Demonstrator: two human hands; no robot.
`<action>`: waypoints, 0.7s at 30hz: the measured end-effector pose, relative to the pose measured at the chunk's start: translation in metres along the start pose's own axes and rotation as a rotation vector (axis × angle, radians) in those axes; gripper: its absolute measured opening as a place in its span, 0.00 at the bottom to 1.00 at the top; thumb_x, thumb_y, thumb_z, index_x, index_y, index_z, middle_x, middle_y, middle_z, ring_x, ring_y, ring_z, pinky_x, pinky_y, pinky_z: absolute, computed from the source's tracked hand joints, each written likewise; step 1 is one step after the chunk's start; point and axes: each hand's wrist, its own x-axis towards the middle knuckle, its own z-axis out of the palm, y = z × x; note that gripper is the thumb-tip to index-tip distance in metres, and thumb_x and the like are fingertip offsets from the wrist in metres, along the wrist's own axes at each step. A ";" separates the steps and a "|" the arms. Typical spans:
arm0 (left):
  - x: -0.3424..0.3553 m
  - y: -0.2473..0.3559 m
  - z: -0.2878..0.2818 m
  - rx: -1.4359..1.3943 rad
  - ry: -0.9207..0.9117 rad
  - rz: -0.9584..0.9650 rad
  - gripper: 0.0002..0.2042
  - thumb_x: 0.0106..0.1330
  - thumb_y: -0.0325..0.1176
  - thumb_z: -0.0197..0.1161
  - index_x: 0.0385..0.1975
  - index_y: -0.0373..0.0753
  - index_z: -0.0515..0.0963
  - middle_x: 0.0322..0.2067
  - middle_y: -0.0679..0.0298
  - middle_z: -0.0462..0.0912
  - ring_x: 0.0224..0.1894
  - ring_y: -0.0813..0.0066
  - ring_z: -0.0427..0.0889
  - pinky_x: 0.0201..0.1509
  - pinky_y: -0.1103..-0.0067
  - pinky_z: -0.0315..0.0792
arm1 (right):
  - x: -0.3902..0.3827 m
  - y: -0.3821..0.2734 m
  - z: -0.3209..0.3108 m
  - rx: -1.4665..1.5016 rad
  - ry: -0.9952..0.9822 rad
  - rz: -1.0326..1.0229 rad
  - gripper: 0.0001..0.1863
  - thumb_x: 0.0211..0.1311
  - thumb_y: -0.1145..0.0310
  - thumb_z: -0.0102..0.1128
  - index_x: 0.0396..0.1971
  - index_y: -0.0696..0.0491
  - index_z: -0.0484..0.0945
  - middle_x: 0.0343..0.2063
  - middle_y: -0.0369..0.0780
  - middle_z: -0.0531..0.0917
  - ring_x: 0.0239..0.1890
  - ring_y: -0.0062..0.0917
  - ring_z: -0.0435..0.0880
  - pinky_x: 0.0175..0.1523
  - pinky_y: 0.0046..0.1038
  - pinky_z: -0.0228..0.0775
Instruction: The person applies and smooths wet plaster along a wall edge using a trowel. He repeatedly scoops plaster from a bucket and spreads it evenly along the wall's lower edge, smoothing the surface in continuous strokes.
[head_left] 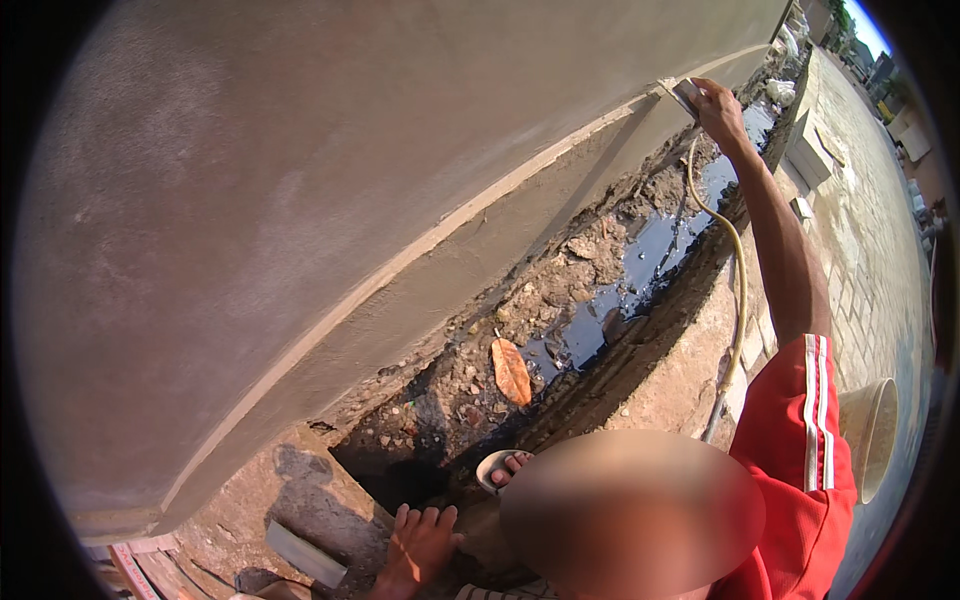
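Far out along the wall (250, 200), my right hand (718, 112) grips a small flat grey plastering blade (686, 97). The blade meets the pale narrow ledge (480, 205) that runs along the wall's lower part. A smooth grey plaster band (430, 285) lies below this ledge. My left hand (418, 545) is low down at the lower edge, near the concrete slab (305, 480), with fingers apart and nothing in them. A flat grey rectangular piece (305, 553) rests on the slab to its left. My sandalled foot (500, 468) shows partly beside a blurred patch.
A ditch with dark water (600, 320) and rubble runs beside the wall, a brown leaf (510, 370) in it. A yellowish hose (740, 280) crosses its right bank. To the right are a paved path (865, 250), a pale block (808, 155) and a bucket (868, 440).
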 end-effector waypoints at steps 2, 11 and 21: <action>-0.001 0.000 0.001 0.005 -0.004 -0.006 0.22 0.58 0.44 0.69 0.49 0.44 0.73 0.35 0.60 0.77 0.40 0.58 0.78 0.62 0.55 0.62 | 0.002 -0.007 0.005 0.009 -0.058 0.037 0.20 0.65 0.63 0.59 0.54 0.53 0.79 0.40 0.48 0.86 0.42 0.33 0.85 0.50 0.32 0.74; -0.003 0.001 -0.003 0.015 0.011 -0.003 0.23 0.58 0.44 0.69 0.51 0.44 0.73 0.35 0.61 0.77 0.41 0.59 0.78 0.59 0.59 0.65 | -0.003 -0.019 0.012 -0.102 -0.158 -0.022 0.19 0.64 0.64 0.58 0.53 0.54 0.80 0.39 0.50 0.86 0.43 0.37 0.86 0.51 0.35 0.74; -0.009 0.002 -0.006 0.011 -0.032 0.000 0.21 0.62 0.43 0.65 0.53 0.43 0.73 0.36 0.61 0.77 0.44 0.61 0.77 0.59 0.61 0.65 | -0.068 -0.085 0.015 0.063 -0.170 -0.158 0.18 0.62 0.66 0.60 0.51 0.57 0.80 0.38 0.53 0.85 0.43 0.45 0.85 0.50 0.38 0.74</action>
